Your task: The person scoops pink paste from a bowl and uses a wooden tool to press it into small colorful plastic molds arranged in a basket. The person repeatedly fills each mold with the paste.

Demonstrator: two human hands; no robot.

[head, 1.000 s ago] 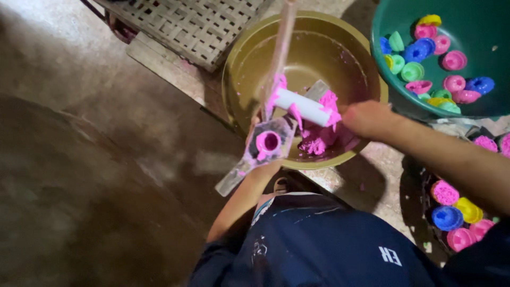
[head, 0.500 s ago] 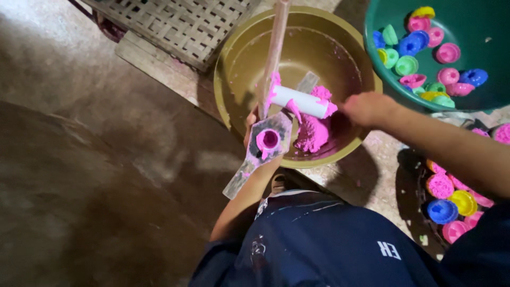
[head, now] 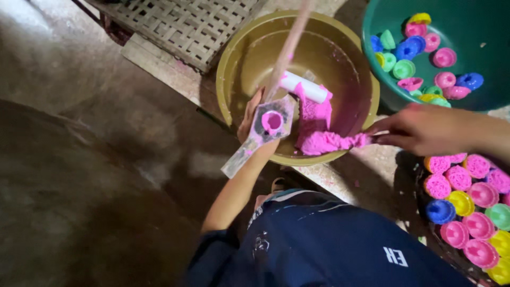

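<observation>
My left hand [head: 251, 121] grips a grey press tool [head: 265, 130] with a long wooden handle, held at the near rim of a yellow-brown basin [head: 234, 58]. A pink mould cup [head: 272, 121] sits in the tool's head. Pink dough [head: 321, 135] lies in the basin beside a white cylinder [head: 303, 86]. My right hand [head: 419, 130] is at the basin's right rim, fingers pinched on a lump of the pink dough.
A green basin [head: 494, 90] at the upper right holds several small pink, blue, green and yellow mould cups. More filled cups [head: 467, 196] lie in a tray at the lower right. A woven bamboo mat [head: 186, 26] sits beyond the basin. Concrete floor spreads to the left.
My right hand has drawn back from the middle of the basin to its right rim, pulling pink dough with it. The left hand and press tool stay at the near rim.
</observation>
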